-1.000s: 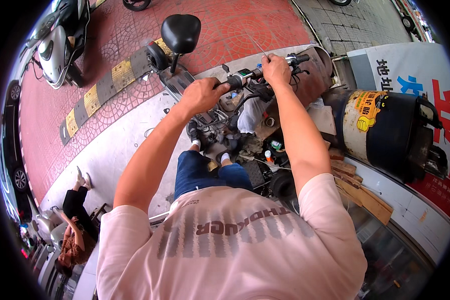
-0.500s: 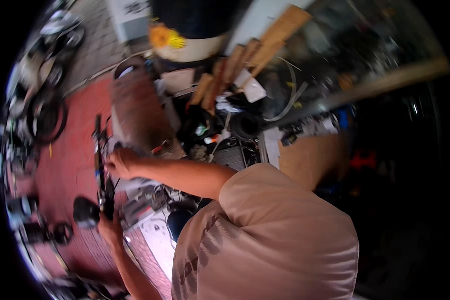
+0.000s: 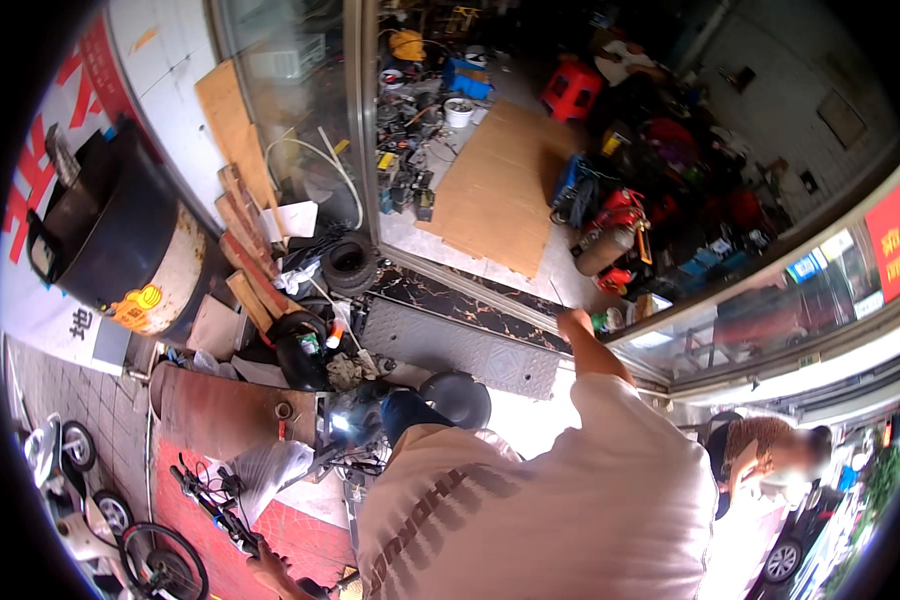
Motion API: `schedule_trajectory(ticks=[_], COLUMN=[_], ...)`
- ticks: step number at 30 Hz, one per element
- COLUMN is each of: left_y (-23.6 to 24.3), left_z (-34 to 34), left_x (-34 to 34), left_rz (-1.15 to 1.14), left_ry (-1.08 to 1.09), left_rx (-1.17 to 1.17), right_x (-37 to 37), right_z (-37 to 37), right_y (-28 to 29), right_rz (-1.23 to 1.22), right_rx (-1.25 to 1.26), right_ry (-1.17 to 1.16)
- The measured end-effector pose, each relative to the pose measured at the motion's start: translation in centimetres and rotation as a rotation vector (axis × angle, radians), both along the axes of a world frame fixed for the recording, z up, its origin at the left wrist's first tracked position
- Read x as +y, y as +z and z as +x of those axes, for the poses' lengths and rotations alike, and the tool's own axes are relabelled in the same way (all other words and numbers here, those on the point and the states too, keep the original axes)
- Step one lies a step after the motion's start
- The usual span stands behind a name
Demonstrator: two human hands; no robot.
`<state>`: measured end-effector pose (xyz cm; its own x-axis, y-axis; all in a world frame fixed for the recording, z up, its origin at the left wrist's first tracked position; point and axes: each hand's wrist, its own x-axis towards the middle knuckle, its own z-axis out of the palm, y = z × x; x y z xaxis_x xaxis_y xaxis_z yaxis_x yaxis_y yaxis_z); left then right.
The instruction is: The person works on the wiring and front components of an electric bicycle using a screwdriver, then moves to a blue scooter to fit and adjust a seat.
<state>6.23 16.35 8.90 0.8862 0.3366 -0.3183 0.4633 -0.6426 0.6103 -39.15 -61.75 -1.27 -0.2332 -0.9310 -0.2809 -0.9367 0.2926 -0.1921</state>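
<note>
We grip the handlebar (image 3: 235, 532) with the left hand (image 3: 264, 568), fingers wrapped around its near end. The handlebar stands over the red paving (image 3: 315, 535), just beside the lower edge of the rust-brown curved panel (image 3: 220, 405). A translucent plastic bag (image 3: 270, 468) hangs between the handlebar and that panel.

We extend the right arm toward the doorway. The right hand (image 3: 574, 326) is closed on a thin rod (image 3: 557, 292), which points up and away from the fist. The rod's tip is too small to identify. In this view the fist overlaps the right end of the door sill (image 3: 515, 312); we cannot tell whether it touches.

In front of the sill lies a grey tread-plate ramp (image 3: 460, 345). A black tyre (image 3: 350, 262) lies near its upper left corner; a black round basin (image 3: 457, 400) sits at its lower edge.

Inside the doorway, a cardboard sheet (image 3: 505, 185) covers part of the floor. We find a white bucket (image 3: 458, 112) beside its upper left corner and a red stool (image 3: 572, 90) near its upper right corner.
</note>
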Motion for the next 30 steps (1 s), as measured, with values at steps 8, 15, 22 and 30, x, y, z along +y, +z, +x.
schedule_trajectory(ticks=[8, 15, 22, 30], left_y=[-6.0, -2.5, 7.4, 6.7], left_z=[-1.4, -2.0, -8.7, -11.4], left_x=[-0.8, -1.7, -6.7, -11.4], left_rz=[-0.021, 0.481, 0.406, 0.35], left_ry=[-0.125, -0.302, -0.012, 0.257], left_rx=[0.083, -0.019, 0.168, 0.312], right_x=[21.8, 19.3, 12.4, 8.6], right_z=[-29.3, -5.8, 14.2, 29.2], right_y=[-20.2, -18.0, -6.9, -8.3], right_rz=[0.617, 0.35, 0.715, 0.8], right_rx=[0.235, -0.34, -0.75, -0.258], right_ry=[0.92, 0.857, 0.35, 0.747])
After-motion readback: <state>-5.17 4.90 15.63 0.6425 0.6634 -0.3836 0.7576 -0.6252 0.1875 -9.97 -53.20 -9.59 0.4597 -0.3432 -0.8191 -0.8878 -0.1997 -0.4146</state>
